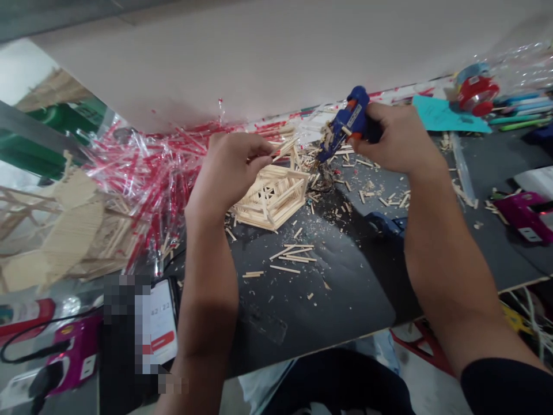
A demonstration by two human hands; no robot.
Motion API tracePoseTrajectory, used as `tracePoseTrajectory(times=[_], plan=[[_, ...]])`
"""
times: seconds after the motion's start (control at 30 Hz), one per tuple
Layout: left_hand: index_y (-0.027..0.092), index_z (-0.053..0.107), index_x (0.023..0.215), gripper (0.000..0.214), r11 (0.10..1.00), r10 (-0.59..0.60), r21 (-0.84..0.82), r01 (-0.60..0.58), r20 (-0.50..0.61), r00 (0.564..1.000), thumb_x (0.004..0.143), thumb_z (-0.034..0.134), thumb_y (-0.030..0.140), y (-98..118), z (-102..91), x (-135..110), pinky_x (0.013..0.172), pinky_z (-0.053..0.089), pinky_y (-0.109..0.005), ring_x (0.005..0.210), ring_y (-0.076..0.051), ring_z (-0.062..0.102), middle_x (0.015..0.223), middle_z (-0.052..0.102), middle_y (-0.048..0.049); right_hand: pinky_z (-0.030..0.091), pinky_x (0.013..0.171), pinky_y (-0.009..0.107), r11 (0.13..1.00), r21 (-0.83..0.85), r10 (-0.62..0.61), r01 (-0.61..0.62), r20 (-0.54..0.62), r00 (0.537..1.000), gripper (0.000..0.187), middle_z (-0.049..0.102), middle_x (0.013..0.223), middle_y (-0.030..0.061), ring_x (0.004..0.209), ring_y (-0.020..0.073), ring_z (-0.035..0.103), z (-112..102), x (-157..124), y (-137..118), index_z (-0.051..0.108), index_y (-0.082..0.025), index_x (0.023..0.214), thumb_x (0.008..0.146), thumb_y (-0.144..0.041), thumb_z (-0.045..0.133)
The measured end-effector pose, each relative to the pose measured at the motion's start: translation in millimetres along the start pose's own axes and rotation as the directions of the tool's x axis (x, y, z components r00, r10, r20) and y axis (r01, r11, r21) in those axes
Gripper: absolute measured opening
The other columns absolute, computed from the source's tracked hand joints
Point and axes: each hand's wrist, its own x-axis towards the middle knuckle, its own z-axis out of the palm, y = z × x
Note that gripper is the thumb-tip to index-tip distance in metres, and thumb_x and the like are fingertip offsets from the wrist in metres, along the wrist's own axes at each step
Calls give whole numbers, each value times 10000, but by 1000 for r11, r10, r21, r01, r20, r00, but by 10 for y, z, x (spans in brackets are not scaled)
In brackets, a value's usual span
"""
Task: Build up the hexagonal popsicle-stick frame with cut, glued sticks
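Left hand: the left hand (228, 167) was closed, its fingertips pinching a thin wooden stick (283, 151) just above the stick frame.
Right hand: the right hand (397, 141) was wrapped around the grip of a blue glue gun (345, 124), whose nozzle pointed down and to the left towards the stick's free end.
Stick frame: a small box-shaped stick frame (272, 199) of pale sticks stood on the bench (345, 276), below the left hand and between the two forearms.
Offcuts: loose stick offcuts (294, 253) and chips lay scattered over the dark bench around the frame, thickest beneath the gun's nozzle.
Left flank: a heap of red-and-clear wrappers (155, 173) crowded the frame's left side; beyond it sat a larger stick model (73, 230).
Near edge, left: a phone (159, 325) lay beside the left forearm, with a magenta device (73, 354) and a black cable further left.
Right flank: a dark blue object (386, 223) was partly hidden under the right forearm; a second magenta tool (525, 216) lay well apart to the right.
Far right: a teal sheet (440, 115), a red round item (477, 92) and several pens (522, 109) lay near the pale back board (280, 57).
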Motion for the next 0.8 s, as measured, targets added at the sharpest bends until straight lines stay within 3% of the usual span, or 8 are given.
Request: tracePoseTrajectory(times=[0.27,0.8], plan=[[276,839,981,170,1000,-29,-3,29,14,999,890,695,270,-10,4,6,944,636,-414,1023,-286,786,987,865,-52,454,859,469,990,121,71,-73,23,997,293,742,932,122,977,335,630,7,-18,45,539,-316,870,781,-516,733],[269,835,972,163,1000,-23,-11,24,27,999,901,691,298,8,3,-9,924,636,-432,1006,-287,792,1014,861,-73,447,794,442,998,60,13,-15,34,999,338,649,813,75,816,254,521,-35,-6,-18,390,-320,790,783,-454,700]])
